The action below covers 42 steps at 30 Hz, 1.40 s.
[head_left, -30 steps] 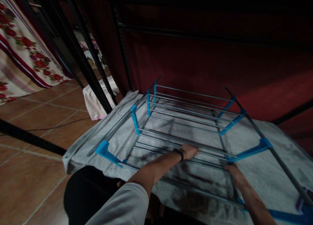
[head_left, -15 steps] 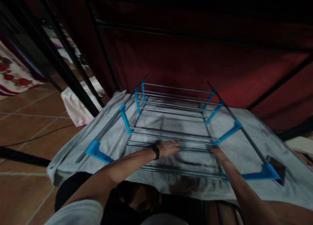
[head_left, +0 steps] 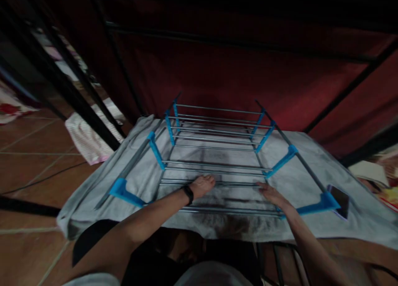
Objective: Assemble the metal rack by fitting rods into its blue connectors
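While the blue-jointed metal rack [head_left: 217,166] rests on a grey cloth [head_left: 295,186], the left hand [head_left: 202,186] lies over its paired rods [head_left: 234,183]. The right hand [head_left: 271,192] touches their right end; whether either grips cannot be told.

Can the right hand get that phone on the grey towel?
Probably yes: the phone lies close by, mostly uncovered. But the right hand is at a metal bar, so it would have to go around or over the blue corner piece.
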Motion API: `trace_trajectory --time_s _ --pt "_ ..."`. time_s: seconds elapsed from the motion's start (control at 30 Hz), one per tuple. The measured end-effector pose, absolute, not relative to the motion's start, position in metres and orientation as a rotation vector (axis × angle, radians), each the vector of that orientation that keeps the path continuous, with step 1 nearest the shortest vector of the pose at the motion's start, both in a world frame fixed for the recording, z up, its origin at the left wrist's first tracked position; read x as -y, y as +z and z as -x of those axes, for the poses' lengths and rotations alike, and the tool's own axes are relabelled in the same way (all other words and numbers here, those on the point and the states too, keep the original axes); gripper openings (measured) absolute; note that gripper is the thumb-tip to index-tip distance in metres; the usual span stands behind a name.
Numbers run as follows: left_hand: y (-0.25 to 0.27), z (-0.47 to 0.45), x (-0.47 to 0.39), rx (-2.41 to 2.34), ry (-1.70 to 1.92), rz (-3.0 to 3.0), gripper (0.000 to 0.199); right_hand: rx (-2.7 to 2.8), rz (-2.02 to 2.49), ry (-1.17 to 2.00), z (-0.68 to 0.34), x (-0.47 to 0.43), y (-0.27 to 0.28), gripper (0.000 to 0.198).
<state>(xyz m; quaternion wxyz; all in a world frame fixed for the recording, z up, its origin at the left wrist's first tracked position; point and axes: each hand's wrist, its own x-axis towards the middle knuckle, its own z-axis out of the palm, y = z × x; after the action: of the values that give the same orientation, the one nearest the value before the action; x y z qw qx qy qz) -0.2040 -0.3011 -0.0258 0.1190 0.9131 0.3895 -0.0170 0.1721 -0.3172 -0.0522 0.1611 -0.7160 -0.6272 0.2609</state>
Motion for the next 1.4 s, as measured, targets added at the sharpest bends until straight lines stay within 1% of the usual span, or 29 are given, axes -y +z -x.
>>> trace_trajectory --time_s 0.1,0.17,0.27,0.43,0.57,0.63,0.77,0.93,1.07,1.23,1.33,1.4 --pt "-0.024 0.186 0.301 -1.181 -0.173 -2.667 0.038 2.071 2.072 0.698 -0.165 0.312 -0.069 0.053" --pt "-0.023 0.180 0.299 -1.212 -0.190 -2.642 0.035 2.243 2.069 0.629 -0.159 0.308 -0.080 0.057" --pt "-0.022 0.177 0.301 -1.230 -0.162 -2.599 0.039 2.415 2.068 0.556 -0.145 0.304 -0.080 0.056" --pt "-0.022 0.182 0.307 -1.169 -0.135 -2.587 0.045 2.602 2.219 0.317 -0.106 0.312 -0.039 0.052" --pt "-0.028 0.194 0.295 -1.159 0.020 -2.434 0.055 2.580 2.213 0.362 -0.086 0.315 -0.014 0.045" --pt "-0.029 0.200 0.285 -1.149 0.100 -2.381 0.050 2.570 2.174 0.381 -0.083 0.314 -0.009 0.045" --pt "-0.027 0.215 0.277 -1.176 0.120 -2.319 0.042 2.573 2.066 0.402 -0.081 0.319 -0.001 0.043" --pt "-0.036 0.225 0.282 -1.180 0.060 -2.273 0.043 2.584 1.998 0.456 -0.078 0.326 0.002 0.038" --pt "-0.044 0.217 0.283 -1.140 0.025 -2.308 0.041 2.576 2.018 0.504 -0.079 0.327 0.001 0.035" --pt "-0.041 0.204 0.280 -1.170 0.010 -2.369 0.044 2.538 2.030 0.448 -0.082 0.326 0.010 0.039" --pt "-0.032 0.204 0.282 -1.203 0.036 -2.409 0.048 2.512 2.026 0.385 -0.082 0.329 0.020 0.040" --pt "-0.022 0.204 0.286 -1.221 0.079 -2.417 0.047 2.506 1.995 0.349 -0.081 0.331 0.027 0.041"
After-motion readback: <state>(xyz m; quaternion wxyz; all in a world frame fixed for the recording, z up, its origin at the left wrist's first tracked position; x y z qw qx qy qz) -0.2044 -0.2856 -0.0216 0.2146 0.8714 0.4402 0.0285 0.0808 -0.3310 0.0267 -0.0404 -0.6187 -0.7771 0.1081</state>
